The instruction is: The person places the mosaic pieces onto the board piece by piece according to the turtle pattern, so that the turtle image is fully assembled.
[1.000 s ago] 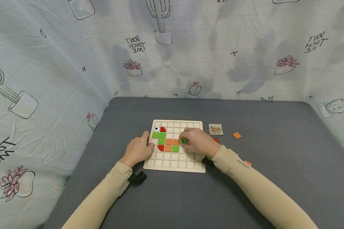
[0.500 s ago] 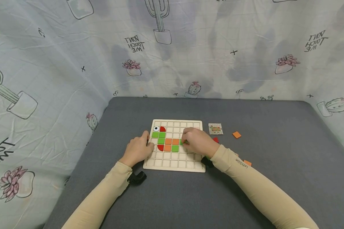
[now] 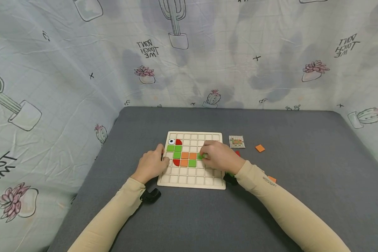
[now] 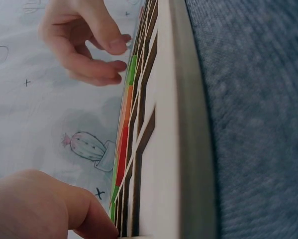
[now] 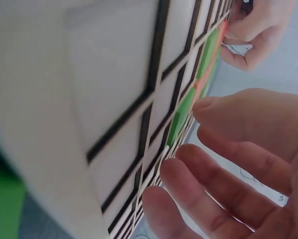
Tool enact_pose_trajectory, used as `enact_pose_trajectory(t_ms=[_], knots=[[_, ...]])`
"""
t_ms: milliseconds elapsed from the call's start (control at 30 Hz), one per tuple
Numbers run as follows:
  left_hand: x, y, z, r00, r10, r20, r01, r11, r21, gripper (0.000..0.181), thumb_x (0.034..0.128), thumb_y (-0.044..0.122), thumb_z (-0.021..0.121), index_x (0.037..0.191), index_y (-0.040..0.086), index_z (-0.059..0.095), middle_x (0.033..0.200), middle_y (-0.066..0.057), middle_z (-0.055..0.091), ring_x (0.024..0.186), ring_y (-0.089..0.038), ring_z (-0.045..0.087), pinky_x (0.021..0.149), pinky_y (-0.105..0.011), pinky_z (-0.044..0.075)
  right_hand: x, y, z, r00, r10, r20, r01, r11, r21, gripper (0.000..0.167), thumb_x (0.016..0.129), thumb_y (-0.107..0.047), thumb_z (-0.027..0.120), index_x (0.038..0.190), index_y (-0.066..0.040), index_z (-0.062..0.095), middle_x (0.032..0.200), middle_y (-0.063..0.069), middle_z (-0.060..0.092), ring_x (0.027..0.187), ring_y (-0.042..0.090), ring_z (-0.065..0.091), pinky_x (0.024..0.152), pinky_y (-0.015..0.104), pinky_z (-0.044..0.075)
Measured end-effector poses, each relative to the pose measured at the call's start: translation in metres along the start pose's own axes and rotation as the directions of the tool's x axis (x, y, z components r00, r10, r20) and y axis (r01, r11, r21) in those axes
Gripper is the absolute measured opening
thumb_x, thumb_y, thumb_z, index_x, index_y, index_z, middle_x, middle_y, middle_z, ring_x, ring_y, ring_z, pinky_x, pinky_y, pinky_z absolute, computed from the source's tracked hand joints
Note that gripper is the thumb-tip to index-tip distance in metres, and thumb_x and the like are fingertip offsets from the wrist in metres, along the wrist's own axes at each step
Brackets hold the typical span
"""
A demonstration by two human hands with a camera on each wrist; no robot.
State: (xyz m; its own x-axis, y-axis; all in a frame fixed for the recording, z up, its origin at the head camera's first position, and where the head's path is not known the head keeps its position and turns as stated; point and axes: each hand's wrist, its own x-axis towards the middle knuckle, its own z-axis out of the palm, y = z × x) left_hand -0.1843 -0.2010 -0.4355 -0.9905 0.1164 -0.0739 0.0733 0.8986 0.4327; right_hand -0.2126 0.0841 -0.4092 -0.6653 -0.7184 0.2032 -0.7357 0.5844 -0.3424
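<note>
A wooden grid board [image 3: 186,180] lies on the grey table. My left hand [image 3: 151,165] rests at its left edge, the thumb and index finger apart against the rim. Over the right half is my right hand [image 3: 222,155], fingertips at a green tile [image 3: 200,156] at the right end of an orange row. The right wrist view shows that green tile [image 5: 181,117] in its cell, with the thumb tip [image 5: 204,104] beside it and the fingers loosely bent. Green, orange and red pieces and a round eye piece [image 3: 172,141] fill other cells at left.
A small picture card [image 3: 237,142] lies right of the board. Orange tiles [image 3: 260,148] are farther right, one partly behind the right sleeve. A red piece [image 3: 237,153] and a green one show beside the right hand and wrist. Patterned cloth hangs behind the table.
The green tile, tilted in my right fingers a second ago, now lies flat in a cell. My right hand has shifted slightly right; my left hand stays still.
</note>
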Motion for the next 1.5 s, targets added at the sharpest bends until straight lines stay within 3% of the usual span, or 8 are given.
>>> enact_pose_trajectory(t_ms=[167, 367, 633, 833, 1000, 1300, 1500], knots=[[0.0, 0.0, -0.001, 1.0, 0.0, 0.0, 0.0, 1.0, -0.002, 0.02, 0.0986, 0.025, 0.056, 0.108, 0.008, 0.051, 0.061, -0.003, 0.046, 0.05, -0.019, 0.041, 0.047, -0.032, 0.027, -0.009, 0.004, -0.008, 1.0, 0.029, -0.007, -0.028, 1.0, 0.014, 0.009, 0.092, -0.01, 0.076, 0.1, -0.009, 0.078, 0.1, 0.005, 0.071, 0.085, 0.017, 0.068, 0.074, 0.032, 0.056], [0.0, 0.0, 0.0, 1.0, 0.0, 0.001, 0.0, 1.0, -0.008, 0.02, 0.0991, 0.025, 0.056, 0.108, 0.008, 0.051, 0.06, -0.002, 0.045, 0.049, -0.018, 0.039, 0.047, -0.031, 0.026, -0.024, 0.01, -0.017, 0.998, 0.047, -0.038, -0.047, 0.999, -0.004, 0.012, 0.089, -0.01, 0.08, 0.1, -0.007, 0.077, 0.1, 0.005, 0.071, 0.081, 0.017, 0.067, 0.071, 0.03, 0.055], [0.0, -0.001, 0.002, 1.0, -0.003, 0.002, 0.003, 1.0, -0.008, 0.02, 0.0994, 0.025, 0.056, 0.109, 0.008, 0.05, 0.061, -0.003, 0.046, 0.05, -0.018, 0.041, 0.047, -0.031, 0.027, -0.05, 0.021, -0.031, 0.99, 0.137, -0.038, -0.137, 0.99, 0.025, 0.019, 0.088, -0.008, 0.081, 0.106, -0.006, 0.076, 0.103, 0.008, 0.07, 0.075, 0.013, 0.063, 0.066, 0.029, 0.051], [0.001, -0.002, 0.002, 1.0, -0.008, 0.001, 0.008, 1.0, -0.002, 0.02, 0.0989, 0.025, 0.056, 0.109, 0.008, 0.05, 0.062, -0.003, 0.046, 0.051, -0.019, 0.041, 0.048, -0.031, 0.027, -0.067, 0.04, -0.041, 0.974, 0.214, -0.071, -0.214, 0.977, 0.003, 0.02, 0.088, -0.008, 0.08, 0.108, -0.005, 0.077, 0.115, 0.012, 0.072, 0.085, 0.02, 0.07, 0.072, 0.037, 0.056], [0.001, -0.003, 0.002, 1.0, 0.0, -0.006, 0.0, 1.0, -0.001, 0.019, 0.0984, 0.024, 0.056, 0.108, 0.008, 0.051, 0.062, -0.002, 0.045, 0.05, -0.018, 0.04, 0.048, -0.031, 0.026, -0.08, 0.053, -0.051, 0.957, 0.283, -0.071, -0.283, 0.959, 0.004, 0.025, 0.091, -0.012, 0.079, 0.114, -0.005, 0.076, 0.113, 0.01, 0.071, 0.097, 0.029, 0.07, 0.078, 0.045, 0.057], [-0.001, -0.002, 0.001, 1.0, 0.001, -0.001, -0.001, 1.0, -0.01, 0.019, 0.0989, 0.024, 0.056, 0.107, 0.008, 0.05, 0.061, -0.003, 0.046, 0.05, -0.018, 0.04, 0.047, -0.031, 0.026, -0.098, 0.069, -0.068, 0.927, 0.37, -0.059, -0.371, 0.929, -0.002, 0.029, 0.092, -0.01, 0.076, 0.119, -0.001, 0.073, 0.116, 0.016, 0.07, 0.096, 0.034, 0.071, 0.077, 0.049, 0.058], [-0.002, -0.003, 0.002, 1.0, 0.014, -0.007, -0.014, 1.0, -0.015, 0.019, 0.0991, 0.024, 0.056, 0.107, 0.008, 0.05, 0.06, -0.002, 0.045, 0.048, -0.018, 0.038, 0.046, -0.031, 0.026, -0.106, 0.076, -0.07, 0.919, 0.391, -0.051, -0.392, 0.92, -0.01, 0.03, 0.092, -0.01, 0.075, 0.12, 0.0, 0.073, 0.117, 0.018, 0.07, 0.1, 0.036, 0.07, 0.077, 0.051, 0.057]])
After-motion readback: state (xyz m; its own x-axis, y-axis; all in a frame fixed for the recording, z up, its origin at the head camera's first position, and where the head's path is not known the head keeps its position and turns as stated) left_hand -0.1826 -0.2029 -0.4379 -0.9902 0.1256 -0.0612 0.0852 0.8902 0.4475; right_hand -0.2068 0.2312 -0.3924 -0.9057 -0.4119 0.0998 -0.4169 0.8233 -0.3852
